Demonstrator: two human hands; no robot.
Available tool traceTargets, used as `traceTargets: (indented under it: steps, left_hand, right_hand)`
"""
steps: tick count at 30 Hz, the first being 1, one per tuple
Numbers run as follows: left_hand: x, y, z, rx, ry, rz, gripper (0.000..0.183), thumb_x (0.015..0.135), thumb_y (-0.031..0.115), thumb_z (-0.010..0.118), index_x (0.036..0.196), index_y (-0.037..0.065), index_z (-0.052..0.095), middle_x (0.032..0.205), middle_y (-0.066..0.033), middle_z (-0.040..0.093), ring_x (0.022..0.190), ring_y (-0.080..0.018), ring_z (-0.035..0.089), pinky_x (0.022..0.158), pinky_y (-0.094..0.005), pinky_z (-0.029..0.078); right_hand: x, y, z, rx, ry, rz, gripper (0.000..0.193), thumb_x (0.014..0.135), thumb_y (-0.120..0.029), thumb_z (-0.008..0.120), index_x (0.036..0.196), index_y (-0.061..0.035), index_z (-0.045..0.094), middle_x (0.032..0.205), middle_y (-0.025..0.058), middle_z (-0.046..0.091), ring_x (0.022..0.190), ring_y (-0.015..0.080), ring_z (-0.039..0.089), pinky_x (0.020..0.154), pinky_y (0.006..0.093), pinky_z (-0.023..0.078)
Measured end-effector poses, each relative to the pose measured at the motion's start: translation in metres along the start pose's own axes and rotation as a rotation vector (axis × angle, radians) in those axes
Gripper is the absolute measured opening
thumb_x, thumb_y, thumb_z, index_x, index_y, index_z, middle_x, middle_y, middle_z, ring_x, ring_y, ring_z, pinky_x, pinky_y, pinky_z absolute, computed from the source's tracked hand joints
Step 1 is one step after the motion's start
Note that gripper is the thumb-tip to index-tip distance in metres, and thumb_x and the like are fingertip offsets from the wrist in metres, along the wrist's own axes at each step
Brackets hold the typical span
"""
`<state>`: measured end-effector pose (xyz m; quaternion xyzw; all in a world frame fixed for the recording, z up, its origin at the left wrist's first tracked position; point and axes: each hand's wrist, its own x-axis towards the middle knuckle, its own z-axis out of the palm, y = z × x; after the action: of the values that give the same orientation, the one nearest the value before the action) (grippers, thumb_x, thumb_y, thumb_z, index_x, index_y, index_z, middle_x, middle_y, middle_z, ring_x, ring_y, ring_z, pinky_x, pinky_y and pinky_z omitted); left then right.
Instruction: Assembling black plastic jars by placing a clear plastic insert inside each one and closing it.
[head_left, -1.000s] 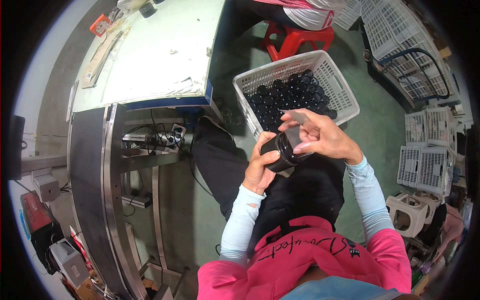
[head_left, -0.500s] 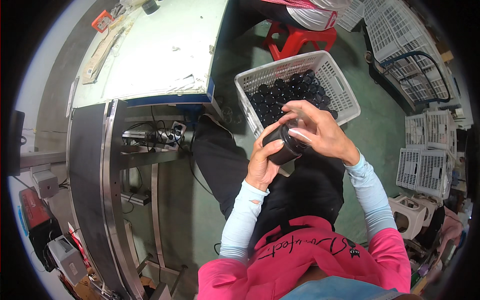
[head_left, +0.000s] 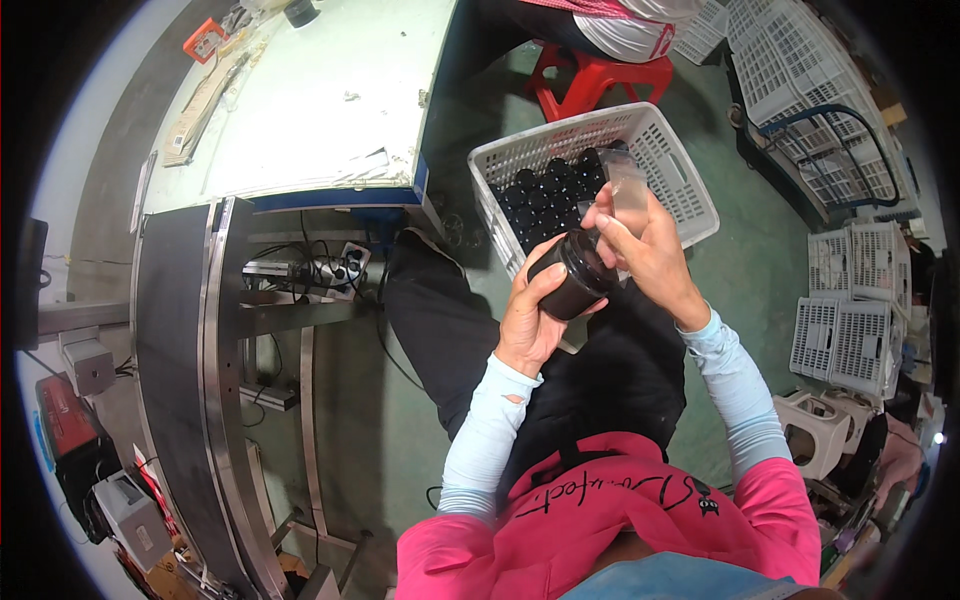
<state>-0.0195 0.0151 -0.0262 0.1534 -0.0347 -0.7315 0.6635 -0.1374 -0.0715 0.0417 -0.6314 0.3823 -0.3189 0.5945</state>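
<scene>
A dark, glossy jar with a black lid (head_left: 570, 285) is tilted in front of me. My left hand (head_left: 532, 318) wraps around it, thumb across its side. Close by on the right, my right hand (head_left: 645, 245) pinches a piece of clear plastic film (head_left: 628, 190) that stands up from the fingers. Some of that hand's fingertips are near the lid's rim; whether they touch it I cannot tell. Beyond both hands sits a white plastic crate (head_left: 680, 165) holding many small round black jars or lids (head_left: 545, 195).
To the left stand a white-topped table (head_left: 330, 100) and a dark conveyor belt (head_left: 175, 370) on a metal frame. Cables and a power strip (head_left: 352, 268) lie beneath. A person sits on a red stool (head_left: 590, 85) ahead. At right are a cart (head_left: 840, 150) and stacked crates (head_left: 850, 340).
My right hand has drawn back from the jar's top, now with clear film raised in its fingers. The jar has turned slightly in my left hand, showing more of its lid.
</scene>
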Motion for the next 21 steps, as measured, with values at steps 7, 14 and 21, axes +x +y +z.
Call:
traceTargets:
  steps: [7, 14, 21]
  left_hand:
    - [0.0, 0.003, 0.004, 0.033, -0.051, 0.007, 0.051, 0.077, 0.012, 0.059, 0.123, 0.002, 0.04, 0.111, -0.015, 0.052, 0.096, -0.0265, 0.058, 0.071, -0.0431, 0.055]
    - [0.003, 0.003, -0.001, 0.043, -0.068, 0.037, 0.052, 0.075, 0.008, 0.058, 0.123, 0.002, 0.04, 0.115, -0.0151, 0.05, 0.099, -0.0274, 0.056, 0.074, -0.0447, 0.054]
    - [0.002, 0.002, -0.002, 0.136, -0.06, 0.075, 0.063, 0.071, 0.017, 0.063, 0.124, -0.003, 0.036, 0.121, -0.0175, 0.045, 0.102, -0.0301, 0.054, 0.074, -0.0458, 0.054]
  right_hand:
    - [0.003, -0.002, -0.009, -0.177, -0.071, -0.03, 0.028, 0.076, -0.007, 0.065, 0.095, 0.0014, 0.048, 0.077, 0.0026, 0.057, 0.062, 0.0057, 0.051, 0.053, 0.0196, 0.042]
    - [0.004, -0.004, -0.011, -0.042, -0.114, -0.012, 0.032, 0.072, -0.005, 0.069, 0.096, 0.0007, 0.049, 0.082, 0.0047, 0.057, 0.069, 0.0066, 0.054, 0.061, 0.0201, 0.045]
    - [0.002, -0.006, -0.016, -0.049, -0.247, 0.039, 0.038, 0.072, -0.007, 0.068, 0.104, 0.0005, 0.049, 0.089, 0.0075, 0.06, 0.067, 0.0052, 0.053, 0.062, 0.0206, 0.045]
